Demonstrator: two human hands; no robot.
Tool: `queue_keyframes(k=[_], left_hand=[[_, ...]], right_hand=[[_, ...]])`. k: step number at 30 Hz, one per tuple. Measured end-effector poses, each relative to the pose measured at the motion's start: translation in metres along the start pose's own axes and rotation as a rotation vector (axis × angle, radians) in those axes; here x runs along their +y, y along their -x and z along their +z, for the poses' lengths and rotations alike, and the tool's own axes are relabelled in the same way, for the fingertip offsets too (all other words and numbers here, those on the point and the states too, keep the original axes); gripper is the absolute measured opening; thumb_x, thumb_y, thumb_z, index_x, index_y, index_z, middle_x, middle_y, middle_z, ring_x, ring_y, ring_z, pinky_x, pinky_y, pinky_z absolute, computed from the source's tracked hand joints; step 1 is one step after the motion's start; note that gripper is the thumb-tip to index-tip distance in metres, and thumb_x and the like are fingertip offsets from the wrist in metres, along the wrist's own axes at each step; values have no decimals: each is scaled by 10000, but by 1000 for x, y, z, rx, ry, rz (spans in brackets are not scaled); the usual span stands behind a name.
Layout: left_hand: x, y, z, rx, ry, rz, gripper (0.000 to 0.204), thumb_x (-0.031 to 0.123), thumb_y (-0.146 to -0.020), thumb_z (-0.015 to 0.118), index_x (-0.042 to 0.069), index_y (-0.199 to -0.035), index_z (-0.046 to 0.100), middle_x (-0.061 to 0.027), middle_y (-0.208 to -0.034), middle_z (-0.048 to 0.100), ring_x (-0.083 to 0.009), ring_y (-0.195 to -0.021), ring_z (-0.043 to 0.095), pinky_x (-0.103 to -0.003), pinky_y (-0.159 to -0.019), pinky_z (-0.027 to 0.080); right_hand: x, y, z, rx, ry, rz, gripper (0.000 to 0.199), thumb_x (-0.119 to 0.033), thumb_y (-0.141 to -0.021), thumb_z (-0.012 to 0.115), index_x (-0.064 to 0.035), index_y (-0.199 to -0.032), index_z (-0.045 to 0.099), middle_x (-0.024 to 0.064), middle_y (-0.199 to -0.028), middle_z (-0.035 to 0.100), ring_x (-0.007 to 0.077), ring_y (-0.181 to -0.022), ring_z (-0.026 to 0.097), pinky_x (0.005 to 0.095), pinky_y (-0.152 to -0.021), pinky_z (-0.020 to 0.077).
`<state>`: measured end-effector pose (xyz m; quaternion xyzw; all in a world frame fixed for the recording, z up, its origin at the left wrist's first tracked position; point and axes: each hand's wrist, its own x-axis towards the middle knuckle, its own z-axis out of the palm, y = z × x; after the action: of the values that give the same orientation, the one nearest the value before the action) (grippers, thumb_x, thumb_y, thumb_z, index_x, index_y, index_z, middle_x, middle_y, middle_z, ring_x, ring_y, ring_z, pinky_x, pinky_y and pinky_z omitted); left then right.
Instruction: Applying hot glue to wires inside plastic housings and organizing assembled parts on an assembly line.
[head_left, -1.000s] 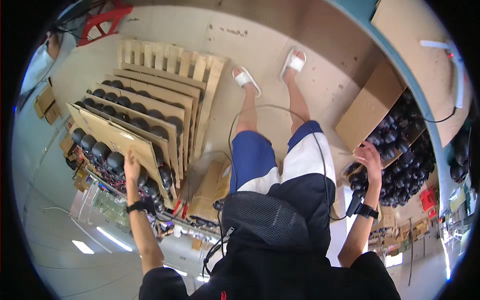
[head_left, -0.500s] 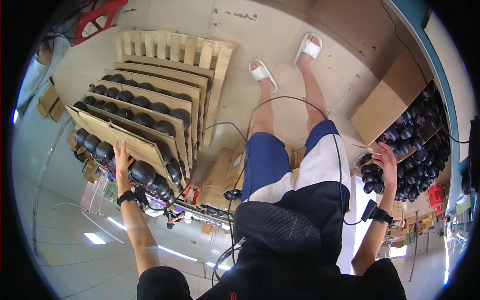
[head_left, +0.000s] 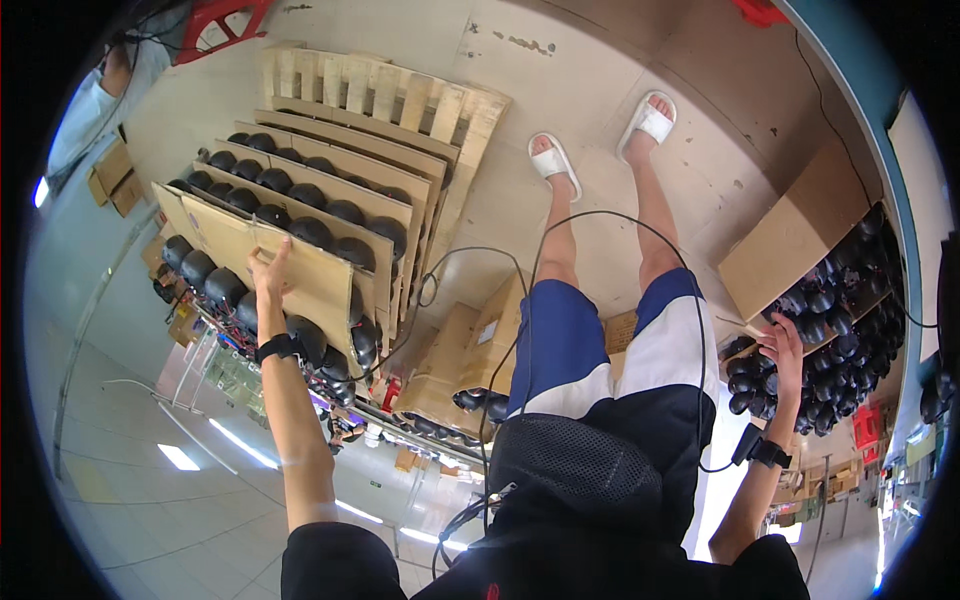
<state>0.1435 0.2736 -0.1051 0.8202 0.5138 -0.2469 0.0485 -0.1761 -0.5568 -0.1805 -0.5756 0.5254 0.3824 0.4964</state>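
To the left stands a stack of black round domed parts [head_left: 310,232] in rows, with cardboard sheets between the layers. My left hand [head_left: 270,272] lies against the face of the outermost cardboard sheet [head_left: 225,235], fingers apart, fingertips near its upper edge. More black domes [head_left: 198,268] show along that sheet's lower side. On the right, my right hand [head_left: 784,348] hangs open with loosely bent fingers, in front of a pile of black domed parts [head_left: 830,350] with thin wires. Nothing shows in that hand, and I cannot tell whether it touches the pile.
A wooden pallet [head_left: 480,115] lies beyond the left stack. A cardboard box panel [head_left: 800,235] rises beside the right pile. Open cartons [head_left: 440,365] stand by my legs. A black cable [head_left: 560,220] loops across my front. A red stool [head_left: 215,25] and another person's sleeve [head_left: 85,110] are far left.
My left hand has moved from the sheet's lower edge up onto its face. The view has shifted, so the scene sits slightly farther right. My right hand looks much the same.
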Motion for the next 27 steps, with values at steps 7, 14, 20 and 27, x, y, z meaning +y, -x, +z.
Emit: queue_keyframes(k=[7,14,20,27], left_hand=[[-13,-22,-14,179,-162,104,990,508,-747,818,110,-1470,273,-248,-1388,435,-413,-1197,528,-573,-804,559],[-46,4,-38,-136,314,120,857,495,-869,693,173,-1521,240,-165,-1381,466,-321,-1177,526,-492,-890,498],[-69,-7,-2,-147,295,209,770,351,-892,684,191,-1525,276,-122,-1324,485,-277,-1168,500,-421,-960,451],[-118,-47,1,135,200,616,704,239,-798,769,9,-1401,486,-255,-1381,515,-348,-1303,480,-409,-1099,376]], right_hand=[[7,2,8,-15,-48,-4,352,-252,-1022,468,-77,-1316,550,70,-1032,672,116,-847,649,231,-712,520],[25,10,1,16,-91,3,349,-229,-1021,462,-86,-1328,546,57,-1027,673,106,-830,639,230,-711,522],[30,40,-8,114,-69,-45,349,-283,-1026,470,-90,-1305,555,46,-1004,675,125,-836,652,250,-719,535],[-27,63,15,116,-146,-322,329,-271,-1012,508,-91,-1284,553,42,-991,667,113,-800,644,250,-691,532]])
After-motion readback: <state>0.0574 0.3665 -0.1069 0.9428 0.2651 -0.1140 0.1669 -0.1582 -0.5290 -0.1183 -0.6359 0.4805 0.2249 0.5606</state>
